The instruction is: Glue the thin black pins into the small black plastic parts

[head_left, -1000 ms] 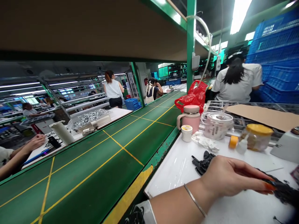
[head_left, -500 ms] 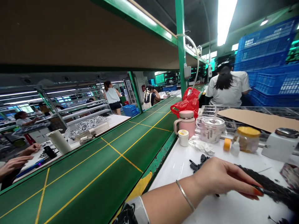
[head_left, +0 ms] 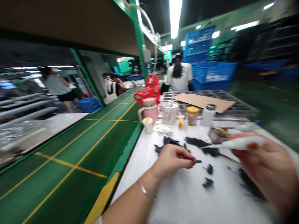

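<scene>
My left hand [head_left: 173,161] pinches a small black plastic part [head_left: 198,161] between thumb and fingers, just above the white tabletop [head_left: 177,199]. On the right, my right hand [head_left: 273,168] is wrapped round a white squeeze bottle [head_left: 243,143], blurred by motion. Its thin nozzle points left, above and to the right of the black part and apart from it. Two loose black pieces, one [head_left: 209,169] above the other [head_left: 207,183], lie between the hands. Behind my left hand is a heap of black parts [head_left: 170,141]. A longer black pile [head_left: 198,142] stretches behind the nozzle.
A green conveyor belt [head_left: 93,149] with yellow lines runs along the left. At the back of the table stand a pink mug [head_left: 150,110], a clear lidded cup [head_left: 170,112], a yellow-lidded jar [head_left: 192,115] and a white bottle [head_left: 207,115]. A person [head_left: 179,74] sits beyond, beside blue crates [head_left: 210,74].
The view has swung right, showing more of the table. My right hand has come into view with the white squeeze bottle. My left hand still holds a small black part.
</scene>
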`<state>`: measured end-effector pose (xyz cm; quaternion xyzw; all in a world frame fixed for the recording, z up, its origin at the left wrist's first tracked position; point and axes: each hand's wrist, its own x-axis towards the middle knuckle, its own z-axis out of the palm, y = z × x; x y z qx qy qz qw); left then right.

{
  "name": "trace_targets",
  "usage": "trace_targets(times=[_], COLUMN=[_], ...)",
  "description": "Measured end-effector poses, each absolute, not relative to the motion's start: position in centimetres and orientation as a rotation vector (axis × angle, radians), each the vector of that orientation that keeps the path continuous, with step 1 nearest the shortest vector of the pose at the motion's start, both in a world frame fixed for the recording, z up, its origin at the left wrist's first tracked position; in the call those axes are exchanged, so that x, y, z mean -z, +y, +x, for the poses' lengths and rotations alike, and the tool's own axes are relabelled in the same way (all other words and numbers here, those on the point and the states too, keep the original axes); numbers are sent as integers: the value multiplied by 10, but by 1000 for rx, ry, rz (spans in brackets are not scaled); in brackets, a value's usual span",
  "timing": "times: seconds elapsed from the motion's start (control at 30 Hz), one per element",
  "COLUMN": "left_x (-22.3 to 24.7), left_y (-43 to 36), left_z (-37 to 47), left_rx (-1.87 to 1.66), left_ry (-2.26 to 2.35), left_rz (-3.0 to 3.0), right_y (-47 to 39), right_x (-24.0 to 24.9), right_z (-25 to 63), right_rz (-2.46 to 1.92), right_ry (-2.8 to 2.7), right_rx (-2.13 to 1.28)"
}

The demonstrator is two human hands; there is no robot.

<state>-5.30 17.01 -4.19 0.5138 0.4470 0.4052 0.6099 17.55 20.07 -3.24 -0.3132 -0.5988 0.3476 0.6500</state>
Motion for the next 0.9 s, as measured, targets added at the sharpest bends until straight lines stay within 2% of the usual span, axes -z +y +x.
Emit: trace_targets(times=[0.13, 0.5, 0.9], left_x=[38, 36, 31], left_y=[169, 170, 168], left_z=[-51, -54, -53], left_rx=[-876, -861, -836], left_ry=[1052, 1106, 1142], left_rz=[1244, 1314, 1313], right_y=[200, 192, 190], right_x=[30, 34, 35], right_z=[179, 174, 167], right_rz=[-752, -851, -872], right_ry=[-1308, -1501, -1532], right_rx=[-987, -809, -762])
